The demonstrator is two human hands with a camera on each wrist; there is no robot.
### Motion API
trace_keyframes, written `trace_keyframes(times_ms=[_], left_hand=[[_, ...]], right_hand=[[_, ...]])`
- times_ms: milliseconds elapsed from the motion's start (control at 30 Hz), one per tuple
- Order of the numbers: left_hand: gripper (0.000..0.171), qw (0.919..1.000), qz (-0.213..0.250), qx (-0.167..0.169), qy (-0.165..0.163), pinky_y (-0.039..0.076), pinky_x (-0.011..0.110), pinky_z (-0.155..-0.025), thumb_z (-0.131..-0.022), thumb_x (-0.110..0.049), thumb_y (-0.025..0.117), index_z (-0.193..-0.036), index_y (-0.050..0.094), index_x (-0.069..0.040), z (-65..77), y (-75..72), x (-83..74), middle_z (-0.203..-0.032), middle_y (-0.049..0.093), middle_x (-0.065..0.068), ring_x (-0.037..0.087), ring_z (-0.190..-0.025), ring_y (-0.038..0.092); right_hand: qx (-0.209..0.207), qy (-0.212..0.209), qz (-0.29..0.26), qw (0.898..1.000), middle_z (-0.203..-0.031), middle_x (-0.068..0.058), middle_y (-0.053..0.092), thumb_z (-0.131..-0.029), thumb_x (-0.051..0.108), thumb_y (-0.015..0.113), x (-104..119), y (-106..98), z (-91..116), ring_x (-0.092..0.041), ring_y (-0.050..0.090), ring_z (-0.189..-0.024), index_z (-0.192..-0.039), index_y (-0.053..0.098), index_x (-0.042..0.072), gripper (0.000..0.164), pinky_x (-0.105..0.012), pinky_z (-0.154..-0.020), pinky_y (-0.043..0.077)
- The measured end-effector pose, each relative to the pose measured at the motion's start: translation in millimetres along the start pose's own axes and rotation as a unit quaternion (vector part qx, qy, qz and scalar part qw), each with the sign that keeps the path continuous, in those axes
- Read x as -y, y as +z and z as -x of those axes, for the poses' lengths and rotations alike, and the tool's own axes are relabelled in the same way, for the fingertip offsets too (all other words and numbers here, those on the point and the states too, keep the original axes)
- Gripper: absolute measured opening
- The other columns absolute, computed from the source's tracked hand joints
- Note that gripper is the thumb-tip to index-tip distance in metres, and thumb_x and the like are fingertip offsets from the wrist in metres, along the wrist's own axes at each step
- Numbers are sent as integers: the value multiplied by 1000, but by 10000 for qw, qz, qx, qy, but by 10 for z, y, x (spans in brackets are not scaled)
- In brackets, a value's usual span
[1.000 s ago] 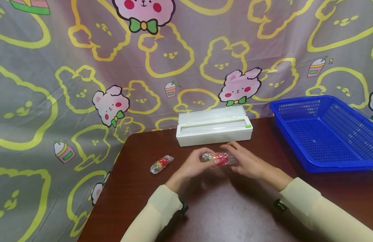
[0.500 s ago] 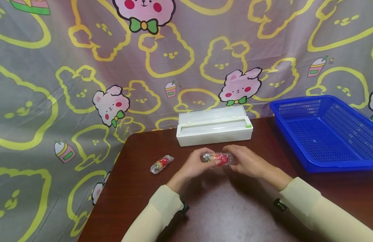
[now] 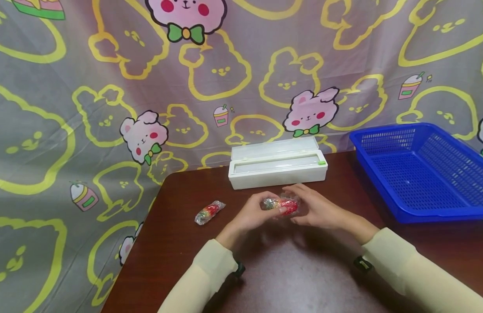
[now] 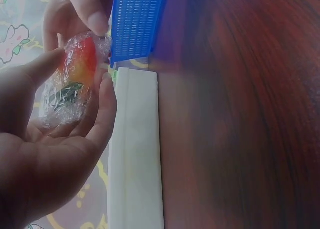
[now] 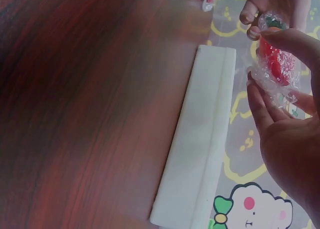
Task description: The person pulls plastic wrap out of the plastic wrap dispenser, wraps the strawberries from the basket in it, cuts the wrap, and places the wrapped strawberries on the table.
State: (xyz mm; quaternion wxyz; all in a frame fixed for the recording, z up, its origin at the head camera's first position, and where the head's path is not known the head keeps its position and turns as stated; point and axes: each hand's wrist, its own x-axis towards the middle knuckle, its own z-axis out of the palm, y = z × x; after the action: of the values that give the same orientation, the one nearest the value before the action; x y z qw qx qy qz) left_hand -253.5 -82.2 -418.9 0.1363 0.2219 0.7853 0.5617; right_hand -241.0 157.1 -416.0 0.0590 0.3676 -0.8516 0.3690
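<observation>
A strawberry-like red fruit [image 3: 288, 205], shading to yellow with a green leafy end, is wrapped in crinkled cling film. My left hand [image 3: 255, 212] grips its green end, thumb across the near side and fingers behind, as the left wrist view shows. At the red end, my right hand [image 3: 320, 208] curls thumb and fingers around the loose film [image 5: 277, 96], with the fingers spread apart. Both hands hold the bundle above the table, in front of a white cling film dispenser [image 3: 278, 177]. A second wrapped fruit [image 3: 209, 212] of the same colours lies left of the hands.
The dispenser's lid [image 3: 274, 148] stands up at the back, and a green slider [image 3: 322, 163] sits at its right end. A blue plastic basket [image 3: 402, 204] stands at the right. Behind the brown table [image 3: 167, 261] hangs a patterned cloth [image 3: 241, 56].
My right hand's fingers drew together around the film end, then spread again slightly further left, over the red end. My left hand keeps its grip almost unmoved.
</observation>
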Motion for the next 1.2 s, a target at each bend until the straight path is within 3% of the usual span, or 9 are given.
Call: trace_keyframes(times_ms=[200, 267, 433, 633, 833, 1033, 1200], left_hand=[[31, 9999, 83, -35, -55, 61, 42, -75, -91, -17, 78, -118, 67, -6, 4, 1, 10, -104, 69, 7, 17, -78, 69], [31, 9999, -112, -116, -29, 60, 38, -76, -91, -20, 79, -118, 68, -8, 4, 2, 11, -106, 68, 6, 16, -83, 67], [31, 9973, -616, -398, 73, 53, 32, -84, -88, -28, 81, -113, 72, -12, 14, 19, 18, -115, 60, 3, 17, -102, 58], [27, 9972, -636, -350, 152, 50, 33, -91, -88, -27, 82, -110, 74, -14, 12, 35, 31, -119, 54, 3, 17, -110, 52], [28, 9992, -340, -130, 154, 54, 29, -78, -90, -25, 80, -112, 70, -11, 4, 39, 29, -105, 68, 3, 13, -90, 64], [46, 9979, 635, 36, -144, 60, 35, -80, -90, -17, 80, -127, 56, -4, 12, 68, 32, -110, 67, 9, 18, -91, 69], [33, 9990, 400, 15, -220, 60, 32, -76, -88, -18, 82, -115, 70, -2, 12, 66, 46, -99, 74, 7, 16, -83, 70]], right_hand=[[50, 376, -282, 9989, -139, -15, 58, -76, 13, 90, 13, -7, 3, -30, 60, -122, -151, 43, 1, 89, -54, -103, 49], [116, 467, -372, 9981, -140, -15, 59, -78, 14, 89, 15, -7, 2, -29, 60, -122, -150, 43, 0, 87, -54, -103, 48], [491, 460, -886, 9938, -133, -13, 63, -80, 8, 86, 14, 24, -15, -25, 63, -115, -145, 50, -1, 75, -41, -95, 56], [753, 425, -1185, 9892, -121, -10, 67, -80, 3, 84, 15, 58, -28, -20, 65, -105, -136, 57, -1, 62, -28, -83, 59], [627, 510, -1231, 9891, -116, -8, 69, -81, 3, 84, 30, 58, -28, -19, 67, -100, -130, 61, 1, 55, -27, -83, 58], [523, 540, -1286, 9888, -112, -5, 70, -83, 5, 82, 15, 57, -15, -19, 66, -96, -126, 65, 5, 46, -29, -82, 58], [439, 446, -1115, 9918, -108, -3, 71, -83, 5, 83, -6, 79, -10, -17, 65, -92, -123, 67, 6, 43, -29, -79, 58]])
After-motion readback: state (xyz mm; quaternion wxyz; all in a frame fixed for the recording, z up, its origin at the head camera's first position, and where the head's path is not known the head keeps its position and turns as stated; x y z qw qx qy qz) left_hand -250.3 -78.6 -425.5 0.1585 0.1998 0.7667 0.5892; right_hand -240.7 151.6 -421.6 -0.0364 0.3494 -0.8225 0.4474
